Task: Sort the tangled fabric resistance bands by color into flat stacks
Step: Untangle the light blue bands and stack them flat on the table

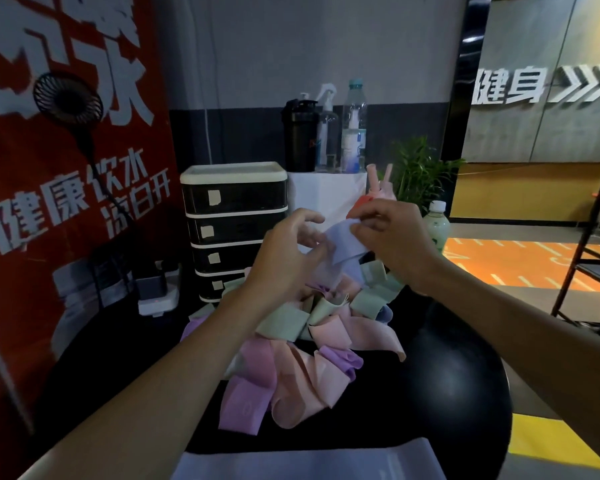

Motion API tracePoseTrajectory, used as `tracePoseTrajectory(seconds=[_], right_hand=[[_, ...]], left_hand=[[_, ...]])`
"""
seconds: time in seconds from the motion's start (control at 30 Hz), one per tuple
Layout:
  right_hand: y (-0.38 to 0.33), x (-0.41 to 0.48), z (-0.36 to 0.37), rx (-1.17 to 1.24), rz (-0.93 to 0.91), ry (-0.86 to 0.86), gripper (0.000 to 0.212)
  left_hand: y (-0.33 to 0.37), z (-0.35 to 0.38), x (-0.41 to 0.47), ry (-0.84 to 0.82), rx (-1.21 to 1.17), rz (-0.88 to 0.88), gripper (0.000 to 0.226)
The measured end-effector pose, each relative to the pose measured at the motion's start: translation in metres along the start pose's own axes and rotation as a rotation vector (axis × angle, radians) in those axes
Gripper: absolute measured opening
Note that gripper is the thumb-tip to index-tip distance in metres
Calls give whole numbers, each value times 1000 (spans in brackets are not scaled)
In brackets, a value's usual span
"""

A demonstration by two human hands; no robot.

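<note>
One pale blue band (347, 245), pinched by my right hand (392, 233) (left hand (288, 254) grip unclear), must next come free of the tangle (312, 334) below.

Band pile (309, 344) on table (437, 393); drawer unit (232, 216) behind-left; bottles (326, 136) on stand (326, 195) right of it.

The right hand (392, 237) pinches a pale blue band (347, 245) — left hand (288, 252) gripping at nine o'clock, tangled pile (312, 341) at six.
</note>
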State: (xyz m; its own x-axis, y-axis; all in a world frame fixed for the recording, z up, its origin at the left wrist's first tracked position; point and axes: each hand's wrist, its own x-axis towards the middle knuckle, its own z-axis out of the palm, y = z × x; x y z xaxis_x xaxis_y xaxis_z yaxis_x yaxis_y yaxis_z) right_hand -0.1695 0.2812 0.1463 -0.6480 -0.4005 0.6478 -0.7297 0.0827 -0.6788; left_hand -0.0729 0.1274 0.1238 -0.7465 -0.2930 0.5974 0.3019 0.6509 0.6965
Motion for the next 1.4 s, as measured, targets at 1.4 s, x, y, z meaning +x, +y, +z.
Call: tracePoseTrajectory(seconds=[1.4], right_hand=[[-70,-45,2,115,-142,-104,33]], left_hand=[[77,-51,-28,79,-101,39,10]])
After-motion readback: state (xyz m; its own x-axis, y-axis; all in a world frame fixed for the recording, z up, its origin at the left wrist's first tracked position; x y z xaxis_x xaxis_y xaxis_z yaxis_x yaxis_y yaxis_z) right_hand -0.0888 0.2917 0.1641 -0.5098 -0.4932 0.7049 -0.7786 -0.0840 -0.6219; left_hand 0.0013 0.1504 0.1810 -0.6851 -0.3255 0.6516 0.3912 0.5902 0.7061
